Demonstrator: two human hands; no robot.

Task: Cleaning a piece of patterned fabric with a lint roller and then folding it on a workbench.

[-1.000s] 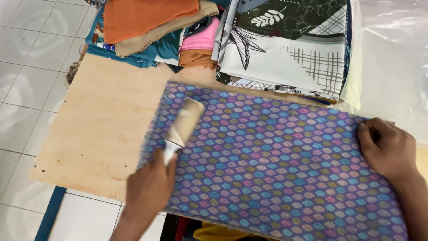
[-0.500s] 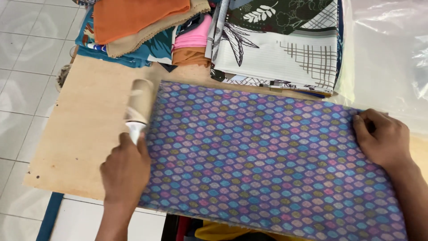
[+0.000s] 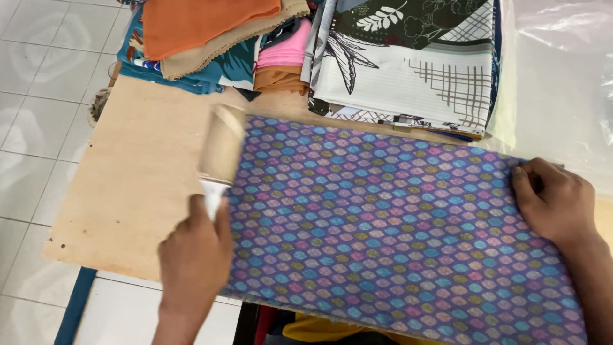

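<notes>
Gripping lint roller (image 3: 220, 148) at cloth's left edge, left hand (image 3: 195, 255) was closed | right hand (image 3: 554, 201) pressed flat, open, on patterned cloth (image 3: 396, 223)

Single head view, looking steeply down, close over wooden board (image 3: 128, 185)

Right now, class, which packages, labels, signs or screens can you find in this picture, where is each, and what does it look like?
Clear plastic bag: top right, beside the folded fabric stack; crinkled, see-through, whitish sheen.
Labels, signs, screens: none visible.
</notes>
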